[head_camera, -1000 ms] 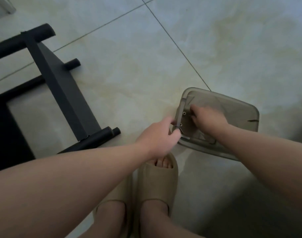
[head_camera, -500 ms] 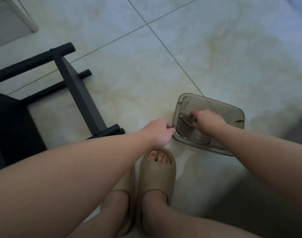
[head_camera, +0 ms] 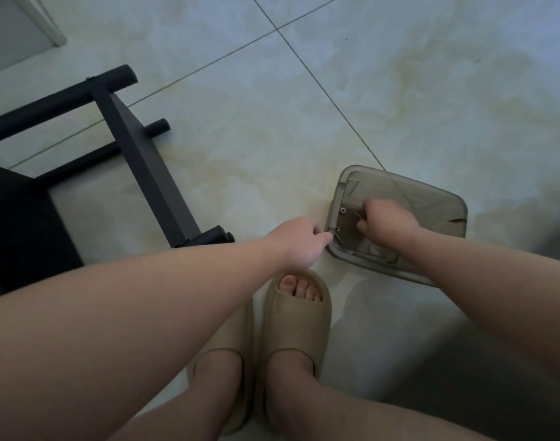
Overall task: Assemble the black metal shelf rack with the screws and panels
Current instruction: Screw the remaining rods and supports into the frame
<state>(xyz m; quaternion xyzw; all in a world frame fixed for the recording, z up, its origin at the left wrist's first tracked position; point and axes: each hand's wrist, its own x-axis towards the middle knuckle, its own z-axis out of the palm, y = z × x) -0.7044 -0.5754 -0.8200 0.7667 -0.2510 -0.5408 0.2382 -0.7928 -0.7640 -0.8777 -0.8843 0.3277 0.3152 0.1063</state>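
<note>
A smoky translucent plastic box (head_camera: 431,198) sits on the tiled floor at the right. My left hand (head_camera: 299,241) pinches the box's near left rim. Inside the box, my right hand (head_camera: 385,222) has its fingers curled around small screws; what exactly it holds is hidden. Two loose screws (head_camera: 343,210) lie on the box floor beside it. The black metal shelf rack (head_camera: 138,160) lies on its side at the left, with round tubes and a flat panel.
My two feet in beige slide sandals (head_camera: 296,316) stand just in front of the box. A white door frame or wall edge (head_camera: 46,23) shows at the top left. Pale tile floor spreads beyond the box and rack.
The view has pulled back and tilted, showing more of the rack and my legs. My right hand has curled tighter inside the box; my left hand stays on the rim.
</note>
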